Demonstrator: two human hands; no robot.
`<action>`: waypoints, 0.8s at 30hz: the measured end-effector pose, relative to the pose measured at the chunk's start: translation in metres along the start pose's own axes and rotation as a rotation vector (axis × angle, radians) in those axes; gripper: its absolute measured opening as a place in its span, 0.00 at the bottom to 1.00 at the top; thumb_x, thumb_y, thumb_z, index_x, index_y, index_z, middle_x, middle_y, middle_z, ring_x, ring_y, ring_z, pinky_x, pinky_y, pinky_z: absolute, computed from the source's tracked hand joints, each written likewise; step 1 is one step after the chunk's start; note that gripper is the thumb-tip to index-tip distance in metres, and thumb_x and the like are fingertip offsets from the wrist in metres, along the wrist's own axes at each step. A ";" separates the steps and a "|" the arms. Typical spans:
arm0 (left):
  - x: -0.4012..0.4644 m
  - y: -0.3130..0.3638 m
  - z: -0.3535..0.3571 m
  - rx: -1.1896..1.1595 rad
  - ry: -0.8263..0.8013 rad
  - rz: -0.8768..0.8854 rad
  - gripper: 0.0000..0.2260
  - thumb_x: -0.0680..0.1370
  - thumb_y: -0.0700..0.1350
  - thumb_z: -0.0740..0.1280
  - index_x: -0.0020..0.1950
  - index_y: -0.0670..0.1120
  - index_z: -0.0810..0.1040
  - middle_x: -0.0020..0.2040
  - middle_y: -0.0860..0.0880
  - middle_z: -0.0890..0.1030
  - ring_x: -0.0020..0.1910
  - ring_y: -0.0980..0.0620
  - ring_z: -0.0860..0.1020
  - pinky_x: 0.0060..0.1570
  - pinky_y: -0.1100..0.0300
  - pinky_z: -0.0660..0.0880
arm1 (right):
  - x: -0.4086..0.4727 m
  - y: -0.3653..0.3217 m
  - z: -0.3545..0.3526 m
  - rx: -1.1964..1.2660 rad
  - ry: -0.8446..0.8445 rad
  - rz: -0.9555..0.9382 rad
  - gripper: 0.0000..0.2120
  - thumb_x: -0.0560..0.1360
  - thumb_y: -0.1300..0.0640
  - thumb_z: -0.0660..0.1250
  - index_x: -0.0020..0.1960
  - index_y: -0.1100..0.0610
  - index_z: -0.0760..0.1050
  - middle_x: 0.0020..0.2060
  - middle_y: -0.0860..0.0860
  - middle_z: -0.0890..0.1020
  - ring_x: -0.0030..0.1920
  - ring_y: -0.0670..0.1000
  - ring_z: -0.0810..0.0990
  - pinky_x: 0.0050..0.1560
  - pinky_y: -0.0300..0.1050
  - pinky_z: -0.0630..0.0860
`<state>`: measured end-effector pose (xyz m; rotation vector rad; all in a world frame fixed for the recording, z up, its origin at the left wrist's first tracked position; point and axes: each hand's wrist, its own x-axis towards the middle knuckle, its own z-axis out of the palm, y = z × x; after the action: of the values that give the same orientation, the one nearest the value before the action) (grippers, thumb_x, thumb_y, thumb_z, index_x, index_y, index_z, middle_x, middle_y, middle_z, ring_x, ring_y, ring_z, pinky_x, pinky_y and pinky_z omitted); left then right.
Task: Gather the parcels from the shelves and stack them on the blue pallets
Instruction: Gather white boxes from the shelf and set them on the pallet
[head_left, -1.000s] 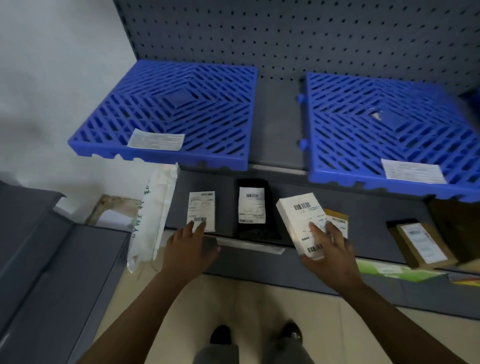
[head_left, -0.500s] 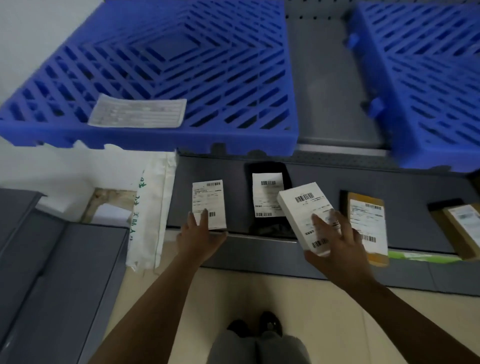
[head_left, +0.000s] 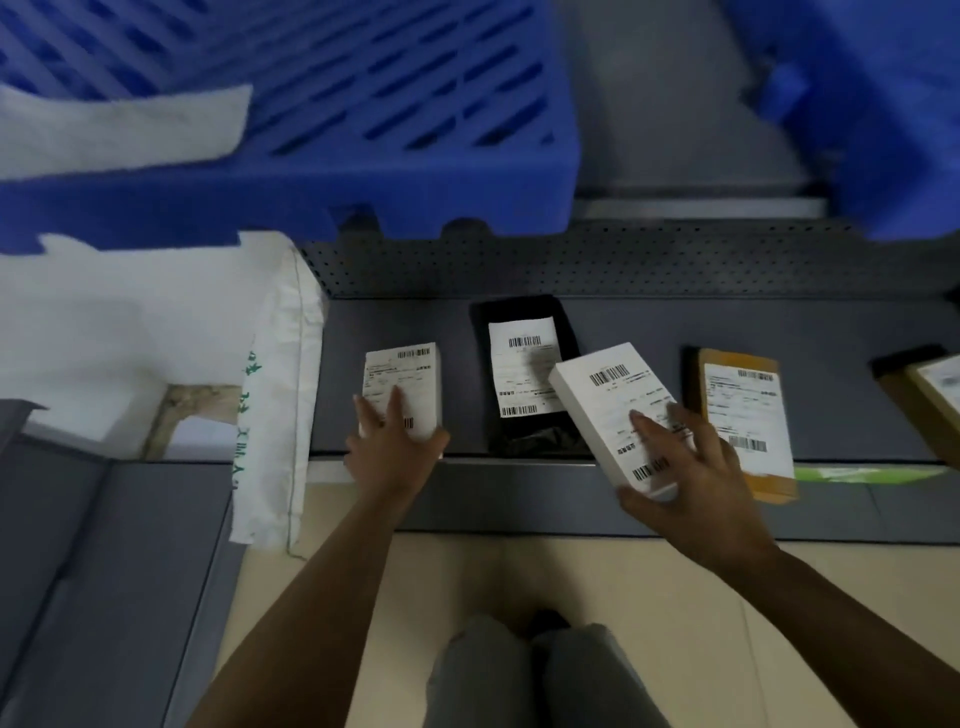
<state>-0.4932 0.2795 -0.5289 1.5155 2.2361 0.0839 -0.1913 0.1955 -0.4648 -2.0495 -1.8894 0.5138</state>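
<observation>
A small white labelled box (head_left: 410, 379) lies on the dark lower shelf (head_left: 634, 322). My left hand (head_left: 392, 447) grips its near end, fingers on top and thumb at the front edge. My right hand (head_left: 691, 478) holds a second white box (head_left: 608, 400) tilted above the shelf's front edge, thumb below and fingers on its label. Between them a black parcel (head_left: 524, 374) with a white label lies flat. A brown parcel (head_left: 743, 410) lies right of my right hand. Above hang a blue pallet (head_left: 363, 104) and part of another blue pallet (head_left: 878, 104).
A white plastic mailer bag (head_left: 275, 395) hangs down at the shelf's left end. Another brown parcel (head_left: 930, 389) sits at the far right edge. A green flat packet (head_left: 857, 474) lies on the shelf below. Grey shelving (head_left: 104, 571) stands at the left. My legs are below.
The view has dropped and closed in on the lower shelf. My left hand has slid further over the small white box and now grips it. My right hand still holds its box.
</observation>
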 end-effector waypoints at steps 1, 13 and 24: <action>-0.013 -0.001 -0.010 0.020 0.005 0.034 0.39 0.71 0.66 0.63 0.77 0.57 0.51 0.79 0.44 0.47 0.66 0.33 0.64 0.63 0.43 0.65 | -0.005 -0.005 -0.008 0.002 -0.010 0.006 0.40 0.64 0.45 0.77 0.72 0.45 0.65 0.73 0.55 0.63 0.67 0.62 0.63 0.63 0.60 0.67; -0.167 -0.005 -0.141 0.108 0.101 0.427 0.42 0.62 0.73 0.51 0.76 0.61 0.58 0.78 0.47 0.54 0.64 0.37 0.69 0.61 0.46 0.69 | -0.096 -0.072 -0.111 0.049 0.042 0.025 0.37 0.66 0.43 0.74 0.72 0.44 0.65 0.73 0.51 0.61 0.69 0.60 0.61 0.67 0.55 0.63; -0.296 0.045 -0.233 0.045 0.200 0.745 0.42 0.62 0.73 0.50 0.75 0.62 0.58 0.79 0.52 0.51 0.68 0.43 0.65 0.66 0.47 0.66 | -0.212 -0.085 -0.216 0.066 0.284 0.046 0.33 0.66 0.44 0.74 0.69 0.45 0.69 0.70 0.52 0.65 0.67 0.59 0.64 0.67 0.54 0.66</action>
<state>-0.4530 0.0760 -0.2116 2.3709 1.6884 0.4220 -0.1819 -0.0050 -0.2226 -2.0067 -1.6430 0.2741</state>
